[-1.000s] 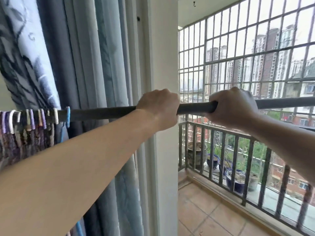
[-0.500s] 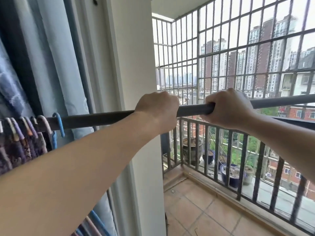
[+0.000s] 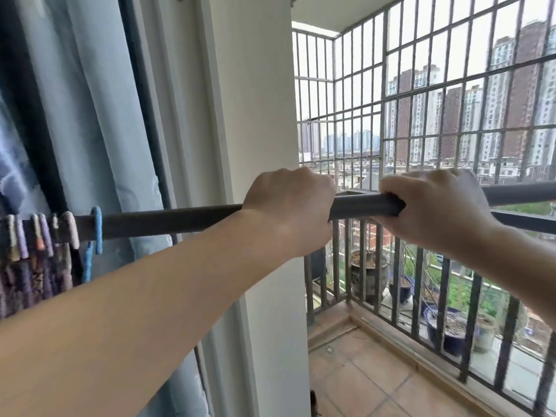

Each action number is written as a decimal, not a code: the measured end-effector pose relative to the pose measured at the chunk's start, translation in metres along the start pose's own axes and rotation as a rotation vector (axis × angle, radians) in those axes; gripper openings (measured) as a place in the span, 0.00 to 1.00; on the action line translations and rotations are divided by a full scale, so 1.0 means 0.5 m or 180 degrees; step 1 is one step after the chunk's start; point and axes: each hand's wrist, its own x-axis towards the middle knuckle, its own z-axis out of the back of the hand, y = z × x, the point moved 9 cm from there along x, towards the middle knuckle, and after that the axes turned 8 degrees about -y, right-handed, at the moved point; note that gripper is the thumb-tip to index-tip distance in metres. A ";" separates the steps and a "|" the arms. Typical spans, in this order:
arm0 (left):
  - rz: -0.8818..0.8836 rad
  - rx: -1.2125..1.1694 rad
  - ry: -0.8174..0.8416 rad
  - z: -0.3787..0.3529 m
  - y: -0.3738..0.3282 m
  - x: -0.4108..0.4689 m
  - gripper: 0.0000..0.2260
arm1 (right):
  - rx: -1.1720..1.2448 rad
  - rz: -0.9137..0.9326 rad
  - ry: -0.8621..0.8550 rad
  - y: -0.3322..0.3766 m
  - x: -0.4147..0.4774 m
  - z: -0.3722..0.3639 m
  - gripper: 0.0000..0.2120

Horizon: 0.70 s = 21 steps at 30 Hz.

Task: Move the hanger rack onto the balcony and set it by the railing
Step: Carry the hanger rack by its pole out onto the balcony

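Both fists, left hand (image 3: 290, 210) and right hand (image 3: 433, 206), grip the hanger rack's bar (image 3: 168, 219) tight, hangers (image 3: 45, 239) bunched far left.

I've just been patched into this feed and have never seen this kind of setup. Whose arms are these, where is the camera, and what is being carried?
There is no machine here: a person wears one wide-angle camera on the head, looking forward and down, so the arms are their own. The left hand and right hand both grip the dark horizontal bar of the hanger rack. A bunch of yarn-wrapped hangers hangs at the bar's left end, in front of a pale blue curtain. A white door frame stands in the middle. To the right lies the tiled balcony floor, edged by the metal railing, with potted plants beyond its bars.
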 end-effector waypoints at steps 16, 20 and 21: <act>0.0401 0.0331 0.0164 -0.063 -0.106 0.108 0.03 | 0.0037 -0.0020 0.0259 -0.179 -0.002 -0.055 0.17; 0.0384 0.0310 0.0188 -0.083 -0.140 0.148 0.02 | 0.0127 -0.0117 0.0316 -0.235 0.000 -0.068 0.15; 0.0369 0.0297 0.0175 -0.087 -0.146 0.158 0.02 | 0.0143 -0.0164 0.0320 -0.248 0.003 -0.070 0.14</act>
